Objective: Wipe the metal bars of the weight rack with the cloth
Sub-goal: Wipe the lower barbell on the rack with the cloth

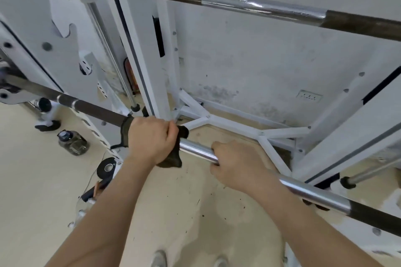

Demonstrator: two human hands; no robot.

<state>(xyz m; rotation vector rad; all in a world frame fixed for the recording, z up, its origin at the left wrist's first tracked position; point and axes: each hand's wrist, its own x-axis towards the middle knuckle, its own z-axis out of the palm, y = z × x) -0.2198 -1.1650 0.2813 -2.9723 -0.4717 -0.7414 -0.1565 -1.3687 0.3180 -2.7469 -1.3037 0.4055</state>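
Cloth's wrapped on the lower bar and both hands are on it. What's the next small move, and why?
Probably slide the left hand with the cloth along the lower bar toward the right hand. The cloth sits at the end of the shiny stretch, bare chrome lies between the hands, and the right hand grips the bar.

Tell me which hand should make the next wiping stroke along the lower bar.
Left. The left hand grips the dark cloth wrapped round the lower bar; the right hand holds only bare chrome beside it, probably steadying the bar.
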